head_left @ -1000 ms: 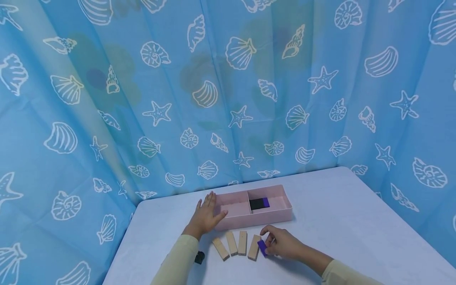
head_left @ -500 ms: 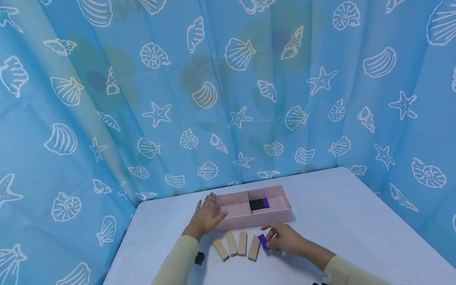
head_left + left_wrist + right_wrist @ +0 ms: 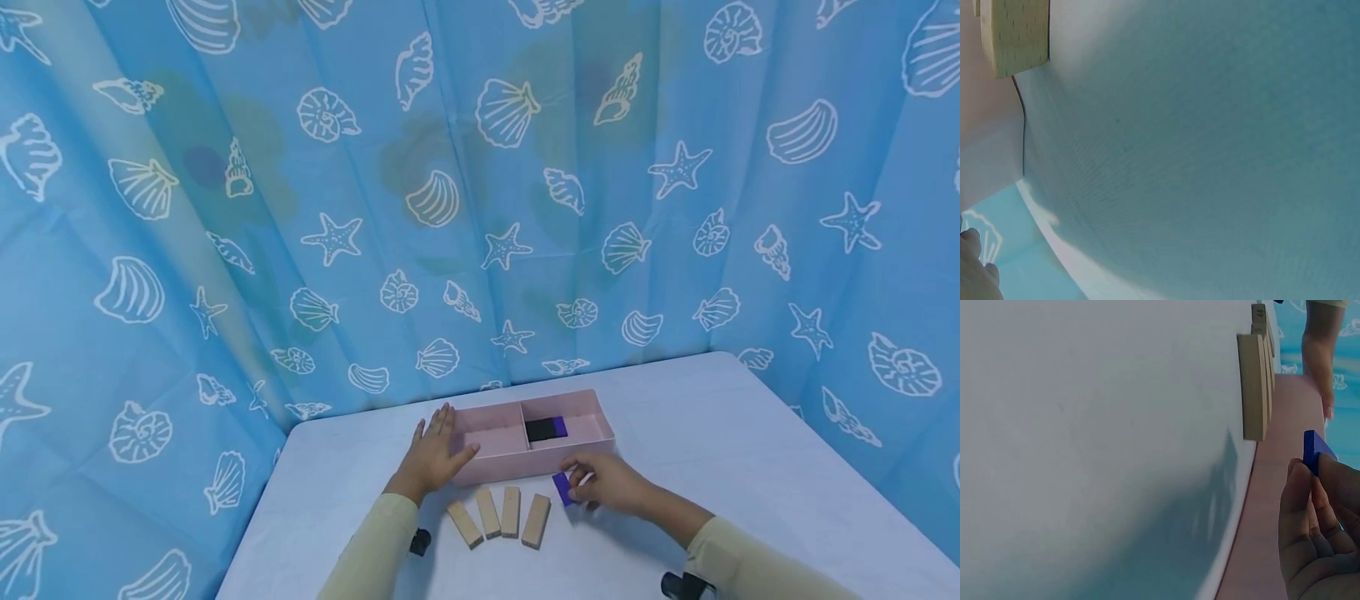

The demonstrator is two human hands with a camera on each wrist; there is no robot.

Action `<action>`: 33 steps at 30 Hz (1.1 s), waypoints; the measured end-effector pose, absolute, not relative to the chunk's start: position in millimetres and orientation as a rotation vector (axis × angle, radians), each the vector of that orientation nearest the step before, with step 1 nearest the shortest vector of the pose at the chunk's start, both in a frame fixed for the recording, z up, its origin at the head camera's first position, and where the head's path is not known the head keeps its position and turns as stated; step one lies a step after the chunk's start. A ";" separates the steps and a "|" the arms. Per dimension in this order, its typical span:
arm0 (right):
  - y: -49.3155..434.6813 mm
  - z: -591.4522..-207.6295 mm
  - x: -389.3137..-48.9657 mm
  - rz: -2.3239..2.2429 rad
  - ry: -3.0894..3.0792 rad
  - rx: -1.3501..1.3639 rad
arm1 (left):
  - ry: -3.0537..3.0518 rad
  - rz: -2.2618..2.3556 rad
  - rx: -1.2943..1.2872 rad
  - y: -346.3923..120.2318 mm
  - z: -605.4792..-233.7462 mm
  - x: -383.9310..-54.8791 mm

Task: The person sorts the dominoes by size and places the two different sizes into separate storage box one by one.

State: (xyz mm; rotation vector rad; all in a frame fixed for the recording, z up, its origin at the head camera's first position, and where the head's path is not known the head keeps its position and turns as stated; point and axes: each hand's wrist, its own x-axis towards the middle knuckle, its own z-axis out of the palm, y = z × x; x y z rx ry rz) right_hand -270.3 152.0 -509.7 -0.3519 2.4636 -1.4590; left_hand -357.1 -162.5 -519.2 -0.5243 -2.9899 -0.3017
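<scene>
My right hand [image 3: 611,483] pinches a purple block [image 3: 562,489] between thumb and fingers, raised in front of the pink box [image 3: 495,468]. In the right wrist view the end of the same purple block [image 3: 1313,452] sticks out past the fingertips. My left hand [image 3: 431,454] rests on the left end of the box, fingers straight and spread. A divider splits the box in two; its right compartment has a black block [image 3: 539,430] and a purple block [image 3: 560,427] lying side by side. Several plain wooden blocks [image 3: 511,512] lie fanned out on the table before the box.
The box stands on a white-covered table [image 3: 712,442], close to its back edge. Behind and at the sides hangs a blue curtain [image 3: 480,208] with white shell prints. Dark wrist-worn devices [image 3: 678,586] show by the sleeves.
The purple block has left its place beside the rightmost wooden block. My right hand has carried it up and right toward the box. The left hand stays put.
</scene>
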 end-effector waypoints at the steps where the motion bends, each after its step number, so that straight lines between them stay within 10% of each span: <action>1: 153.1 -508.8 -271.3 -1.456 2.472 -0.362 | -2.987 -0.301 -0.523 -162.5 -519.5 -357.0; 33: 182.4 -474.3 -324.0 -1.273 2.710 -0.280 | -3.018 -0.309 -0.497 -160.5 -516.8 -358.2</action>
